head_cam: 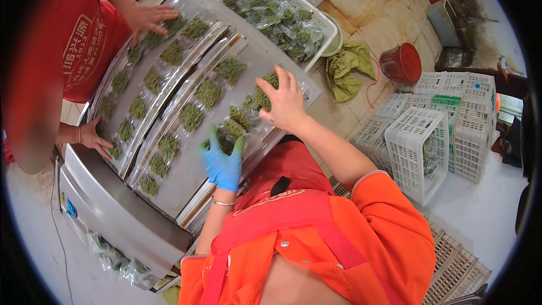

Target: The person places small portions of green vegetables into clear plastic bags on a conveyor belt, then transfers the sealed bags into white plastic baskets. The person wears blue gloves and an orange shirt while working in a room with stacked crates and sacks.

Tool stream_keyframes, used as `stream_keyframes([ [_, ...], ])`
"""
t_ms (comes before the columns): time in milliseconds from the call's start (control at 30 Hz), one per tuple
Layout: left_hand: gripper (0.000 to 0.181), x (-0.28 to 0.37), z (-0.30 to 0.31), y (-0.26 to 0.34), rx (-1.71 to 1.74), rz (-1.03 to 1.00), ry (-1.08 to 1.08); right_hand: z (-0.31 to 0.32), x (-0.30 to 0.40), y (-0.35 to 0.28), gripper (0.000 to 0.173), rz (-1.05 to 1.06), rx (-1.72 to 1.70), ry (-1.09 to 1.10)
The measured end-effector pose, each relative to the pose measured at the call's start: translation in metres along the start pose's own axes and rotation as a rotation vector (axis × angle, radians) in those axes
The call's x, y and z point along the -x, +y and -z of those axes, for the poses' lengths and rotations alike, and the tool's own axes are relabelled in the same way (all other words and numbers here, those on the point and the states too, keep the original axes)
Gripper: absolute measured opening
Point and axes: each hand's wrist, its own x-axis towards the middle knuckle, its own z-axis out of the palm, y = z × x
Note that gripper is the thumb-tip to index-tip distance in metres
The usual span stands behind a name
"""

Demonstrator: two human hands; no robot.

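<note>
My left hand point(223, 164), in a blue glove with green-stained fingertips, is spread at a plastic bag of green herb-like clusters near the machine's front edge. My bare right hand point(284, 101) has its fingers apart over more green clusters point(263, 94) at the right of that edge. Neither hand plainly grips anything. In front lies the grey metal bed of a vacuum sealing machine point(173, 195) with metal sealing bars point(186, 77). Rows of clear bags with green clusters point(208, 94) lie on both sides of the bars, their ends towards the bars.
Across the machine, a co-worker's hands point(149, 19) touch the far bags. A curved steel lid point(127, 212) is at the left. A white crate point(332, 29) of bagged greens stands behind. Green cloth point(349, 67), a red bucket point(400, 62) and stacked white crates point(417, 152) are at the right.
</note>
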Motion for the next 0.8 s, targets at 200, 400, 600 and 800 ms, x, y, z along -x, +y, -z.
stream_keyframes([
  [200, 0.079, -0.058, -0.056, 0.114, -0.025, -0.135, -0.05, 0.028, -0.061, 0.11, 0.059, -0.195, -0.612, 0.04],
  [400, 0.063, -0.139, -0.121, 0.216, 0.11, -0.175, 0.065, 0.04, -0.156, 0.195, 0.057, -0.653, -1.512, -0.114],
  [600, 0.056, -0.151, -0.112, 0.251, 0.026, -0.152, 0.188, 0.001, -0.217, 0.23, 0.075, -0.326, -1.059, -0.304],
  [800, 0.068, -0.087, -0.05, 0.095, -0.512, 0.184, 0.394, 0.029, -0.155, 0.19, 0.042, 0.259, -0.7, -0.133],
])
